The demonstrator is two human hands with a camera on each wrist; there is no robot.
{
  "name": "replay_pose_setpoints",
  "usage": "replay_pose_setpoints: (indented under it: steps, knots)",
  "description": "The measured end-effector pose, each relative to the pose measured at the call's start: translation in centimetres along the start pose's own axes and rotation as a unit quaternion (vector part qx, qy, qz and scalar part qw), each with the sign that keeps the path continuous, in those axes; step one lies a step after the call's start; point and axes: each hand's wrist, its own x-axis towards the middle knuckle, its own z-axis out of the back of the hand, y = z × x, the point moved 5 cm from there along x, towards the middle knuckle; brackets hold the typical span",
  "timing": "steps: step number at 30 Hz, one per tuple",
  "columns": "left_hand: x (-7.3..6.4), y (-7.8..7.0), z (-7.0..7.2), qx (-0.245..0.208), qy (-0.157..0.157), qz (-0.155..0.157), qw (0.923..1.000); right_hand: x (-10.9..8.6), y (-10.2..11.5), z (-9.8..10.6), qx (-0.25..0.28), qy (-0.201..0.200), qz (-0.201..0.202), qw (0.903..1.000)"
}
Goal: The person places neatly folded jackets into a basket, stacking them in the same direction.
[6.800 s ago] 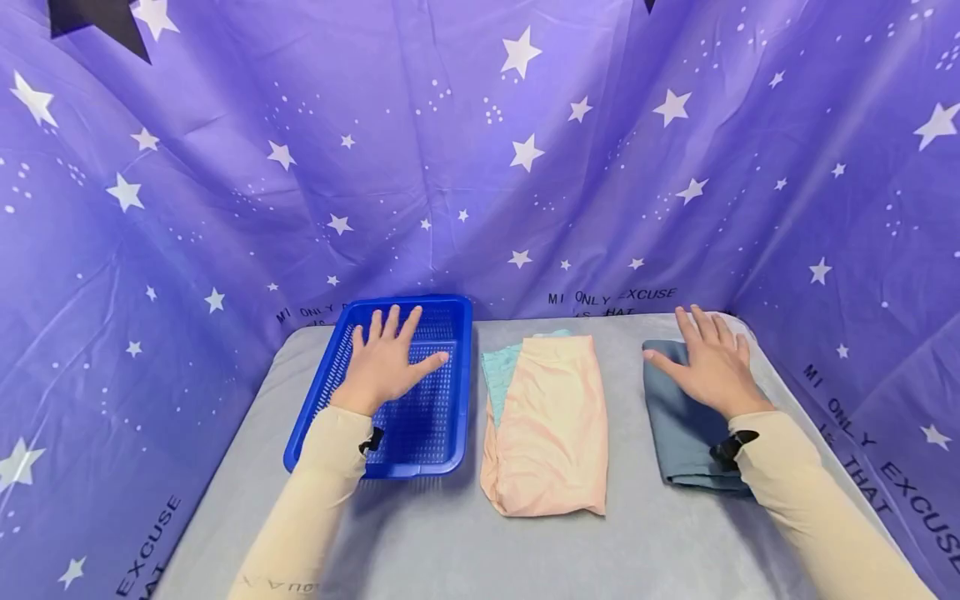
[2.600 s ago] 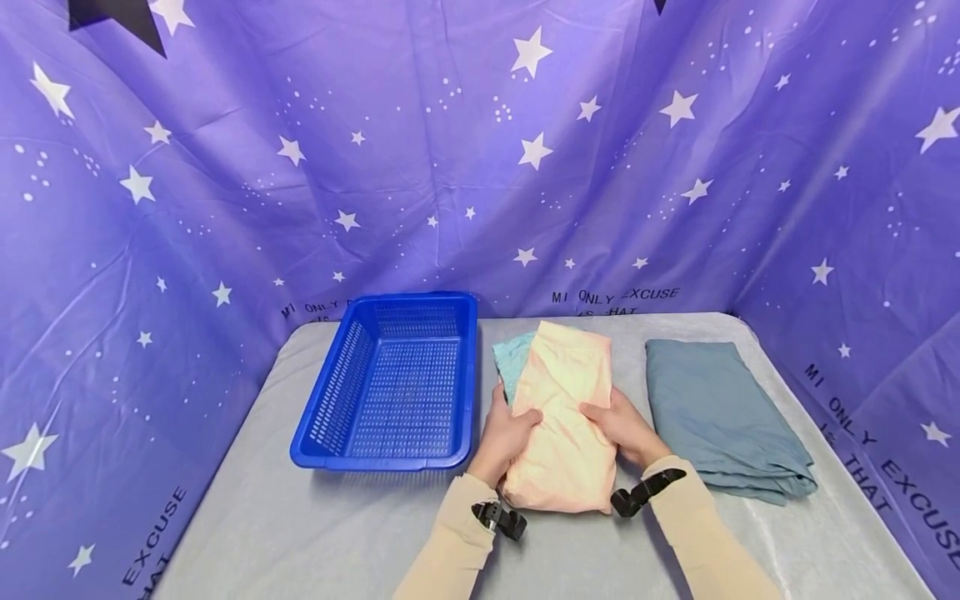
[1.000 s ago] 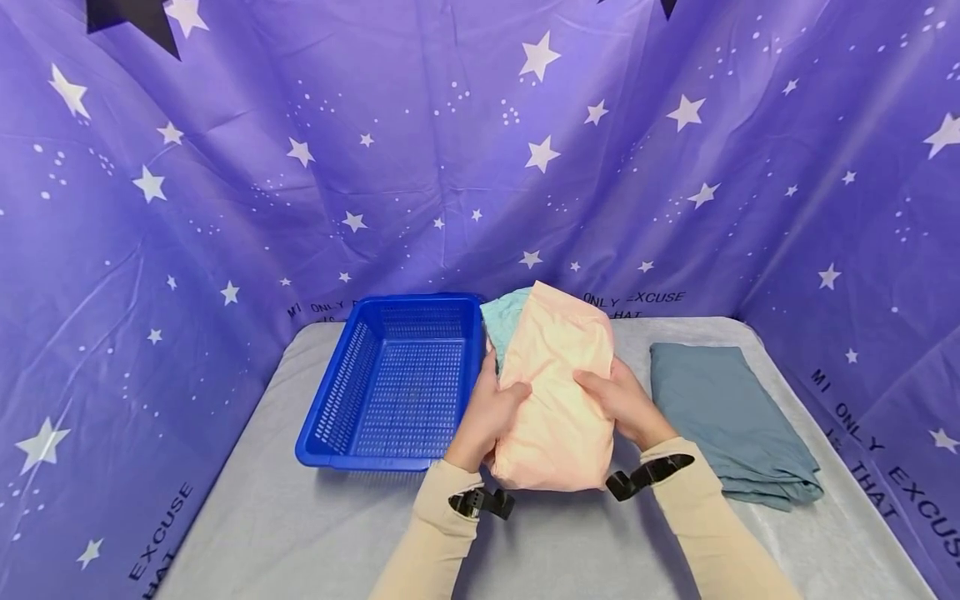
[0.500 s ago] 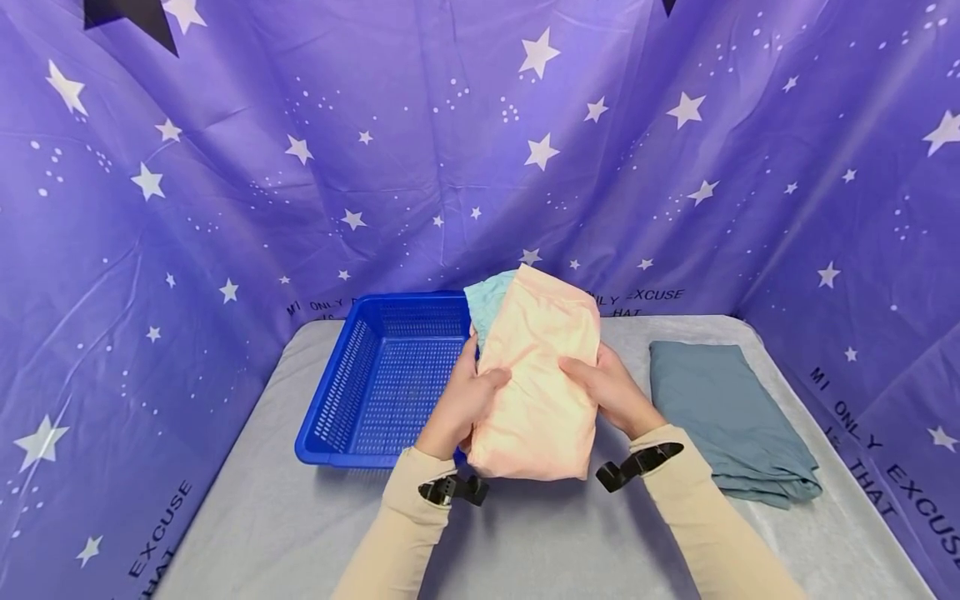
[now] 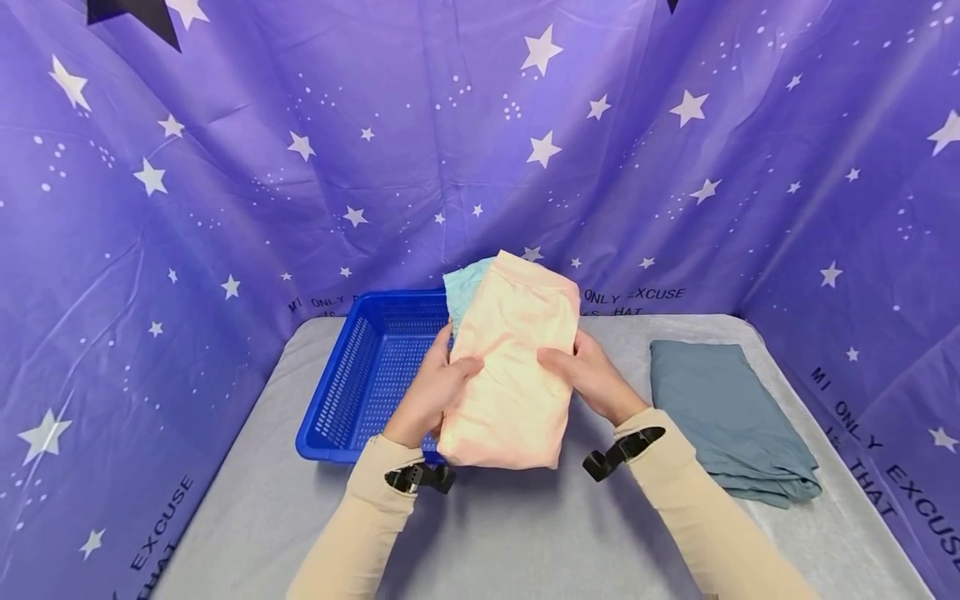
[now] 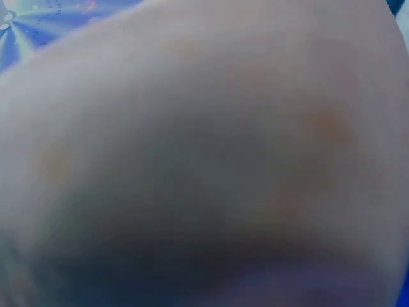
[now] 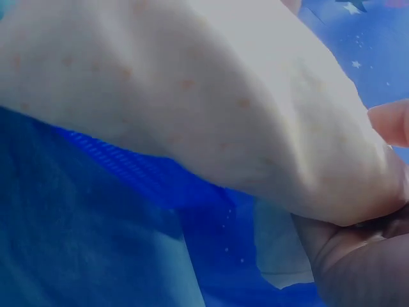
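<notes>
1. By the left grip [image 5: 429,392] and right grip [image 5: 596,382], the pink cloth [image 5: 513,367] is pinched and held up, partly hiding the blue basket [image 5: 347,383].
2. Carrying seems to be the step; a move left is likely needed.

1. Blue basket [image 5: 328,455]: free from above on its left; pink cloth [image 5: 517,358] and left hand [image 5: 431,387] block its right
2. Tabletop [image 5: 618,340] strip shows between right hand [image 5: 594,377] and slate cloth [image 5: 727,421]; right sleeve [image 5: 701,504] crosses its near end
3. Purple curtain [image 5: 450,108] stands behind and on both sides
</notes>
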Motion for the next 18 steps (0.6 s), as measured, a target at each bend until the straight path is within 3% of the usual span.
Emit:
replay_pose_setpoints:
  steps: [11,18]
  knots:
    - [-0.4,-0.5,3.2,0.012,-0.001,0.026,0.9996,1.2,1.0,-3.0,0.014,0.020,0.015,0.9996]
    - [-0.7,-0.7,5.5,0.020,-0.006,0.031,0.9993,2.3,1.2,-4.8,-0.008,0.048,0.008,0.9988]
